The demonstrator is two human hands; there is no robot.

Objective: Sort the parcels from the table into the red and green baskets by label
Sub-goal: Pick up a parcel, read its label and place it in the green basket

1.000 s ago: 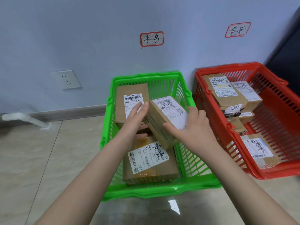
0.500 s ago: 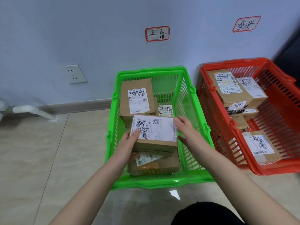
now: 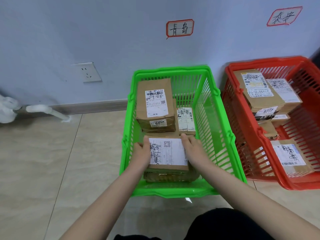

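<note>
Head view: person bends over two baskets on the floor; the table is not in frame.
Task thing: top parcel (image 3: 167, 153), label up, in the green basket (image 3: 173, 193) at its near edge, resting on a lower parcel (image 3: 171, 176).
Left hand (image 3: 142, 153): flat against the top parcel's left end, fingers straight and lying partly over the label, not curled round it.
Right hand (image 3: 192, 148): flat against the right end, fingers straight and pointing toward the far edge.
Grip state: parcel is pressed between two open palms, no pinch.
Key relation: parcel sits directly between the hands; its long axis seems to run from the left wall toward the right wall, though foreshortening makes this hard to judge. Both hands are equally near.
Next move, judged: parcel looks seated, so letting go means drawing each hand out sideways and up.
Count, green basket: 4 parcels seen, namely the top parcel, the lower parcel, a tall parcel (image 3: 155, 101) at the far left corner, and a small parcel (image 3: 186, 121) beside it; maybe one more under the tall one.
Count, red basket (image 3: 294, 185): about 6 stacked parcels (image 3: 256, 89).
Count, other: 2 baskets, 2 hands, 2 wall signs (image 3: 180, 28).
</note>
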